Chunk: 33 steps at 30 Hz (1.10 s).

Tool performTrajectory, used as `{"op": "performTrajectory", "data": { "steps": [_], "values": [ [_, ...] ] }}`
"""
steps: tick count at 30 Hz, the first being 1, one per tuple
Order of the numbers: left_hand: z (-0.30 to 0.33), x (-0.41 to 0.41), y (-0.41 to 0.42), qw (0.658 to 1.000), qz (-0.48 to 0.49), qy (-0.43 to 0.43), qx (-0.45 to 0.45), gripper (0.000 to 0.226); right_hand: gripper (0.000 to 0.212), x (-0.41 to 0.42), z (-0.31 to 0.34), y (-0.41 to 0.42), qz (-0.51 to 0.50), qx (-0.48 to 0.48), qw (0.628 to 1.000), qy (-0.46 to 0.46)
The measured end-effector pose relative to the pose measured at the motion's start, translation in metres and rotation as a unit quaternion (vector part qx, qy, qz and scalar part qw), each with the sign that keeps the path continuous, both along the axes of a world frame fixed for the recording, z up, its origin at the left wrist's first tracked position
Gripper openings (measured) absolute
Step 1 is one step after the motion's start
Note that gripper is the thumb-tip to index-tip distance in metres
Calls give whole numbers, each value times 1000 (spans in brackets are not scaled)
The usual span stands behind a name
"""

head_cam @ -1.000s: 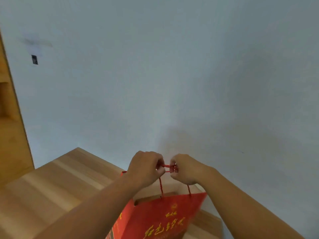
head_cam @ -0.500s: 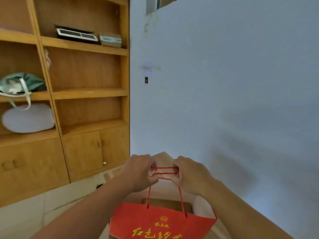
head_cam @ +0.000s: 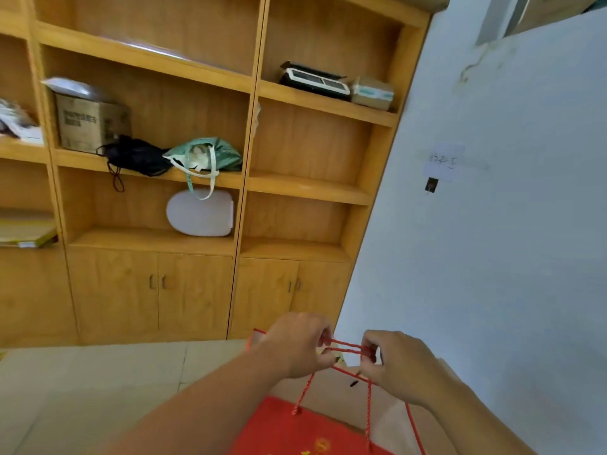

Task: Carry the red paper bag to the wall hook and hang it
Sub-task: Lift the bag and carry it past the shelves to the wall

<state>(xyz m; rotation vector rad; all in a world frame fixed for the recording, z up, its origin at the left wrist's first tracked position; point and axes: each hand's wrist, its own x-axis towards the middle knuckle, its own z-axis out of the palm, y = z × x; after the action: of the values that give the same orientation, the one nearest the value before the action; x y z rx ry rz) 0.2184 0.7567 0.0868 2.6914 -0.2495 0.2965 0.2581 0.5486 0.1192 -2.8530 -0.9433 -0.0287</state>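
The red paper bag (head_cam: 305, 428) hangs at the bottom of the view, its top open and its red cord handles (head_cam: 348, 348) stretched level between my hands. My left hand (head_cam: 297, 344) pinches the left ends of the cords. My right hand (head_cam: 399, 364) pinches the right ends. The small dark wall hook (head_cam: 431, 184) sits on the pale blue wall (head_cam: 512, 257), well above my hands and a little to the right, under a taped paper label (head_cam: 443, 162). The bag's lower part is cut off by the frame.
A tall wooden shelf unit (head_cam: 249, 188) fills the left and centre, with a cardboard box (head_cam: 88, 123), a black bag (head_cam: 136, 156), a green striped bag (head_cam: 205, 156) and a white oval lid (head_cam: 200, 213). Cupboard doors (head_cam: 193, 290) stand below. Pale floor tiles (head_cam: 92, 382) lie in front.
The view has swung left and back from the wall, bringing the shelf unit into sight. My hands have spread the cord handles wider and kept hold of the bag.
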Motion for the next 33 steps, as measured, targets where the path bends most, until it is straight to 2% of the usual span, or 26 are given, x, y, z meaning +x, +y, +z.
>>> {"op": "performTrajectory", "data": {
  "steps": [8, 13, 19, 26, 33],
  "values": [
    [-1, 106, 106, 999, 23, -12, 23, 16, 12, 111, -8, 97, 14, 49, 999, -8],
    [0, 188, 157, 999, 37, -14, 25, 31, 14, 203, -13, 143, 27, 96, 995, 14],
    [17, 291, 209, 998, 40, -18, 53, 26, 16, 314, 1, 199, 41, 100, 994, 11],
    [10, 421, 275, 997, 30, -71, -1, 16, 18, 435, 4, 264, -11, 96, 994, -44],
    [-17, 564, 330, 997, -41, -65, 1, 38, 11, 536, -15, 310, -105, 78, 991, -21]
  ]
}}
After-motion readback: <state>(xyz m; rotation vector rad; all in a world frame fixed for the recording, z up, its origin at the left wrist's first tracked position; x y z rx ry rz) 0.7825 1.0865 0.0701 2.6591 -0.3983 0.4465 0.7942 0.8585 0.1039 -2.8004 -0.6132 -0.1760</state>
